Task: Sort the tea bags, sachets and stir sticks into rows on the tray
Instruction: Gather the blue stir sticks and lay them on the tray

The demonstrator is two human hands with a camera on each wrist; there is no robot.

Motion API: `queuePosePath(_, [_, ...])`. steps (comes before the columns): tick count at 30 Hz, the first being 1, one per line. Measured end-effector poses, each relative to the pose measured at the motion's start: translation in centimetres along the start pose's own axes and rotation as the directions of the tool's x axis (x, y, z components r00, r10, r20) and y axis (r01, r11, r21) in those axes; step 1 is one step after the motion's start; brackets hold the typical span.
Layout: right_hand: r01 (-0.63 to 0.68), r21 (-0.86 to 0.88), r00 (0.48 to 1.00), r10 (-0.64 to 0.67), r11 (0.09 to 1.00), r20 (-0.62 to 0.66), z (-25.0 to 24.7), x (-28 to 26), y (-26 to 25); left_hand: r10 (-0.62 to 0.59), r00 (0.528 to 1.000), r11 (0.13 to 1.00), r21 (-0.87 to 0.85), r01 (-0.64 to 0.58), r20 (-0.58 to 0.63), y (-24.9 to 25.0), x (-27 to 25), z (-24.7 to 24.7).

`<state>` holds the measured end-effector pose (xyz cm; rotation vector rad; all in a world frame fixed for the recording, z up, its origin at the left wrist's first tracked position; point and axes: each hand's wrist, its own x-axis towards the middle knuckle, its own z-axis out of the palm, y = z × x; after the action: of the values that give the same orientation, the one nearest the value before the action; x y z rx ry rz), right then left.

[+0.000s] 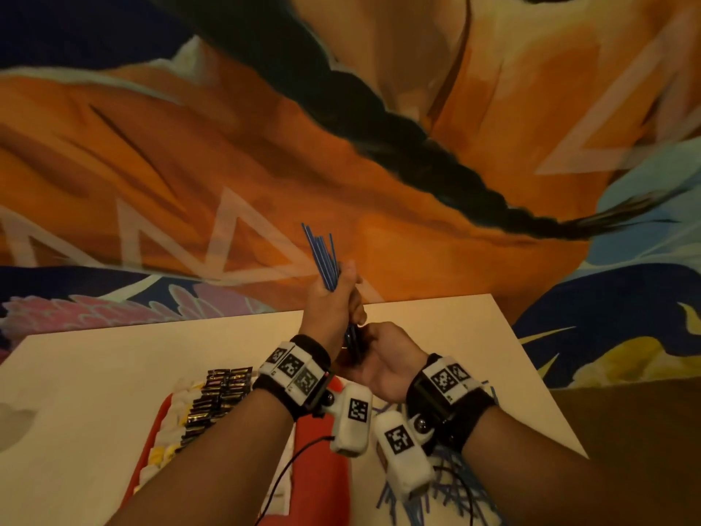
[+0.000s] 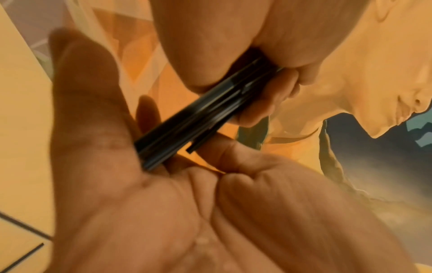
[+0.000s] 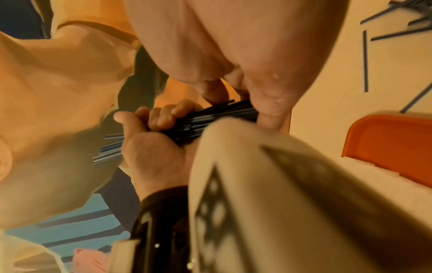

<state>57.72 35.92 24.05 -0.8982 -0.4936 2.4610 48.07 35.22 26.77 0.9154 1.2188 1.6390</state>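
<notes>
Dark sachets (image 1: pixel 222 396) already rowed on red tray (image 1: pixel 322 465); left hand (image 1: pixel 333 298) grips thin blue stir sticks (image 1: pixel 322 256), right hand (image 1: pixel 383 358) steadying their ends; loose sticks (image 1: pixel 436 491) remain on desk (image 1: pixel 95 373).

One red tray (image 1: pixel 326 472) sits on one pale table (image 1: pixel 95 373). Two hands are in view, and both grasp one bundle of blue stir sticks (image 1: pixel 322 260); its sticks overlap too much to count. Loose stir sticks (image 1: pixel 447 491) lie heaped near the table's near edge, likewise uncountable. The dark sachets (image 1: pixel 220 396) and white tea bags (image 1: pixel 178 408) form one row each.
</notes>
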Motion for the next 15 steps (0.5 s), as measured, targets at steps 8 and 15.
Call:
queuePosePath(8, [0.021, -0.288, 0.999, -0.034, 0.957, -0.039, 2.6, -0.1, 1.0, -0.056, 0.998, 0.998, 0.032, 0.057, -0.022, 0.7, 0.0, -2.7])
queuePosePath(15, [0.476, -0.878, 0.517, -0.825, 0.056, 0.227, 8.6, -1.6, -6.2, -0.085, 0.993, 0.900, 0.435, 0.039, 0.087, 1.8, -0.1, -5.3])
